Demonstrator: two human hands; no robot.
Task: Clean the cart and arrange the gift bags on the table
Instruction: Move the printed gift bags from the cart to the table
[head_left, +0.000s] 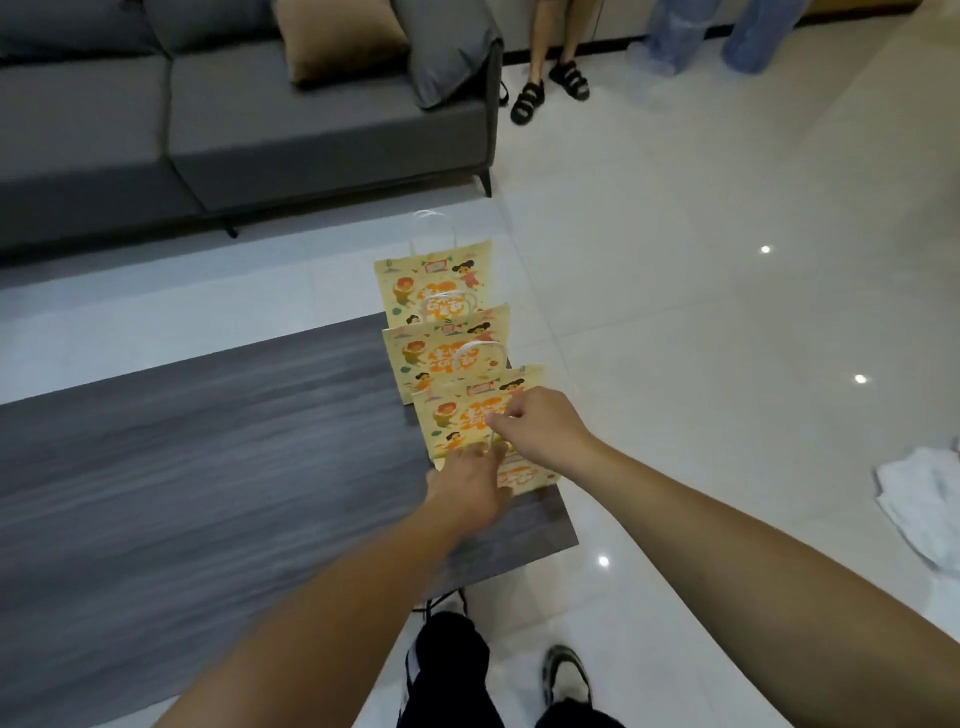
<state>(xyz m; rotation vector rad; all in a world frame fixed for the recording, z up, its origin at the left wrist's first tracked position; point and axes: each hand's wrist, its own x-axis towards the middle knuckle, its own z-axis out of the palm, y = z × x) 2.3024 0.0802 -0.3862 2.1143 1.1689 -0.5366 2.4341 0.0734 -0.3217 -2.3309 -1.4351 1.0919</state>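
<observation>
Glossy pale tile floor (675, 260), ceiling lights reflected in it as bright spots. Far left and top: grey sofa (208, 119) with a tan cushion (337, 41) and a grey cushion (447, 52) at its right end. Below it, a dark wood-grain table (182, 441) runs toward the camera.

Along the table's right edge, a row of yellow gift bags with orange cartoon print and white handles, each overlapping the one behind. Farthest bag (434, 275) stands upright; middle bag (447, 348) just in front of it; near bag (467, 410) in front again. A fourth, nearest bag (524, 475) shows only partly, behind both hands, close to the table's front corner.

Left hand (467, 486) reaches in low, fingers curled at the nearest bag's top edge; blurred, so cannot tell whether it actually grips. Right hand (540, 426) sits just beside and above it, thumb and fingers pinched together on a white handle (493, 441) at that bag's top.

Right of the sofa, another person's legs in black sandals (550, 88). Far right on the floor, a crumpled white cloth (919, 499). Bottom centre, wearer's dark trousers and shoes (566, 670).
</observation>
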